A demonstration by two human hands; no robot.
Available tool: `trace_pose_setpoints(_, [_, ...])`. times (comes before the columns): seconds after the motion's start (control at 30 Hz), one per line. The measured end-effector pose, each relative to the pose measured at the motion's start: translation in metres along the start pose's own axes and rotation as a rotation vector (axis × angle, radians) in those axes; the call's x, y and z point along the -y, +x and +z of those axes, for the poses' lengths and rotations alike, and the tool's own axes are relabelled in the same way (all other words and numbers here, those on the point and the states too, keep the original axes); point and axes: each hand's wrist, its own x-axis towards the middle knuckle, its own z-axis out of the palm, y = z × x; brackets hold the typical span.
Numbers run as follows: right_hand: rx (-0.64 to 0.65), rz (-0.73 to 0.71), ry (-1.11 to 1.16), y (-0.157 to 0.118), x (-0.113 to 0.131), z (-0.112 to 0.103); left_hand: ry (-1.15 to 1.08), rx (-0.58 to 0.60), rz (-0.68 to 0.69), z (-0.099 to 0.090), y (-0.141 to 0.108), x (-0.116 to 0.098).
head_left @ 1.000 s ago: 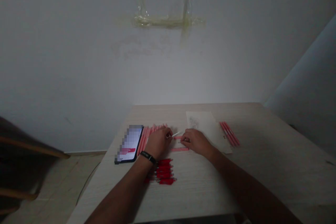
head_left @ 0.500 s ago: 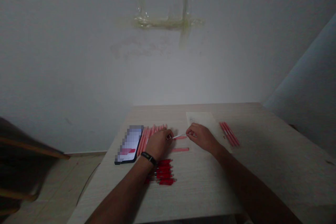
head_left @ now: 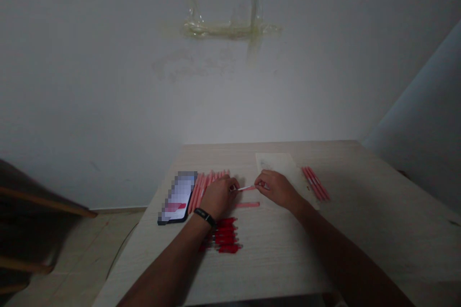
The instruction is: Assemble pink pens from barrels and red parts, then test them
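**Slim pink tube held between both hands**

Left hand [head_left: 219, 197] curled, knuckles up, closed around the near end of a slim pink tube [head_left: 248, 188]; the tube's pale tip [head_left: 234, 188] shows just beside the fingers, and the grip itself is hidden behind them. Right hand [head_left: 275, 190] partly closed, its fingertips [head_left: 258, 183] pinching the far end. Only a short stretch of tube shows between the hands. Black wristband [head_left: 204, 217] on the left wrist.

Both hands are over a pale wood-grain table [head_left: 284, 259]. Just below the tube lies a single pink barrel [head_left: 247, 205], apart from both hands. Left of the left hand, a row of pink barrels [head_left: 207, 187] lies side by side, its near part hidden by that hand. Below it sits a cluster of red pieces [head_left: 225, 236] (too dark and small to identify; possibly pen parts). A smartphone [head_left: 177, 196] lies beside the row, its screen pixelated and unreadable. Under the right hand is a sheet of paper [head_left: 279, 165], its markings too faint to make out, and past it lies a bundle of pink pens [head_left: 315, 183].
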Motion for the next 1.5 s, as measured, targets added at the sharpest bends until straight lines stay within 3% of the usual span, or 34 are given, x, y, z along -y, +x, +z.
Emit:
trace_pose_setpoints(0.67, [0.013, -0.034, 0.065, 0.000, 0.002, 0.005, -0.095, 0.007, 0.077, 0.004, 0.001, -0.001])
trace_pose_setpoints(1.03, [-0.103, -0.008, 0.168, -0.001, -0.002, 0.001, -0.164, -0.083, 0.074, 0.002, 0.002, 0.002])
trace_pose_setpoints(1.37, [-0.014, -0.023, 0.032, 0.003, -0.010, 0.033, -0.165, -0.121, 0.072, -0.001, 0.003, 0.000])
trace_pose_setpoints(1.5, [-0.001, -0.008, 0.018, 0.005, -0.007, 0.035, -0.155, -0.125, 0.072, 0.001, 0.002, 0.000])
